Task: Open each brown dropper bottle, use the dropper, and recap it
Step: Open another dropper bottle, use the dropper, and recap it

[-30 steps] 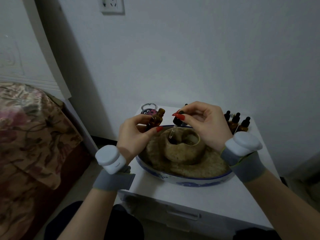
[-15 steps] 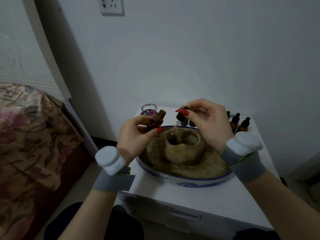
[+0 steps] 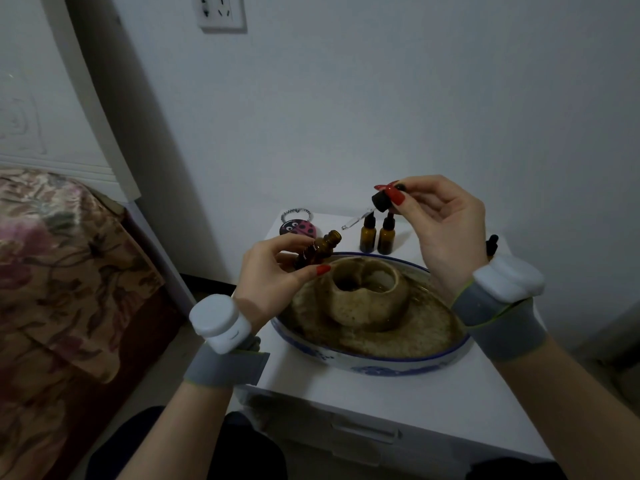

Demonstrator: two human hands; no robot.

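L hand grips open brown bottle tilted over bowl, R hand pinches dropper cap raised above; recap pending, capped bottles likely left.

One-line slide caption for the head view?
Left hand holds open brown glass bottle; right hand lifts its black-capped dropper.

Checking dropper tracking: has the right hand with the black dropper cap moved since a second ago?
Yes. The right hand has lifted the black dropper cap up from over the blue-rimmed ceramic bowl.
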